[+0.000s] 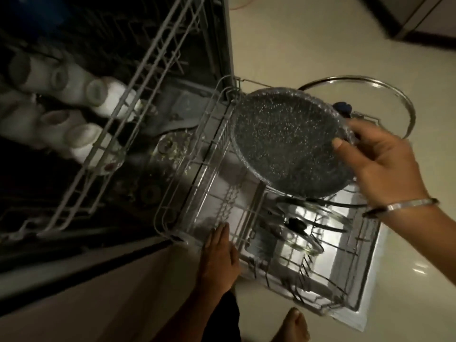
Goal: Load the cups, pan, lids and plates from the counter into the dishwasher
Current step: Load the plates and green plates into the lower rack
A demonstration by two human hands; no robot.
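Looking down, I see my right hand [375, 159] gripping the rim of the speckled dark pan [288, 141], thumb curled over its edge, holding it tilted above the pulled-out lower rack [197, 166]. My left hand [219, 250] rests flat on that rack's near wire edge, fingers straight. Glass lids [306, 225] stand between the tines, and a larger steel-rimmed lid [385, 95] sits behind the pan. White cups [98, 97] lie in the upper rack [138, 95], blurred. Pale glossy floor tiles [308, 45] surround the open dishwasher door [365, 299].
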